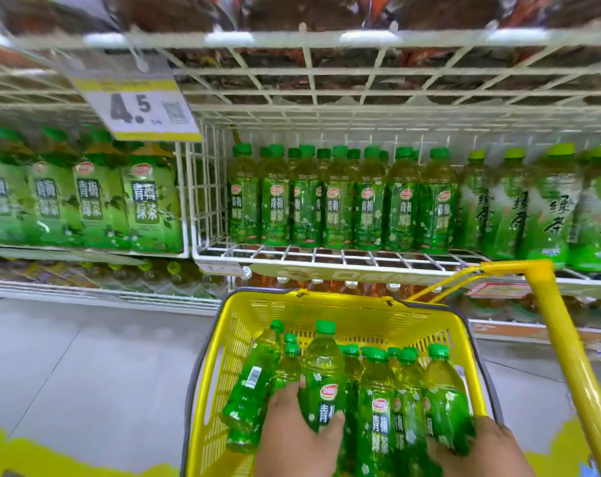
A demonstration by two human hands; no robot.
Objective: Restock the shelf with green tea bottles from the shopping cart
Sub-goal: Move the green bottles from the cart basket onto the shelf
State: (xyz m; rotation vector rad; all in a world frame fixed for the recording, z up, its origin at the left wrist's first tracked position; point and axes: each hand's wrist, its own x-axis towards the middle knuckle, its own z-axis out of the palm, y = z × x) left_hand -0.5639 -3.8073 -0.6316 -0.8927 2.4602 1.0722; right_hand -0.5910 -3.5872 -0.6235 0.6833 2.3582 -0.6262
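Observation:
A yellow shopping basket stands low in the middle and holds several green tea bottles. My left hand is wrapped around one raised bottle whose green cap stands above the others. My right hand grips the rightmost bottle in the basket. Straight ahead, a white wire shelf carries a row of the same green tea bottles, with a bare strip of wire at its front edge.
The basket's yellow handle slants up on the right. Large green tea cartons fill the shelf at left, and other green bottles stand at right. A price tag reading 4.5 hangs from the upper wire shelf. Grey floor lies at left.

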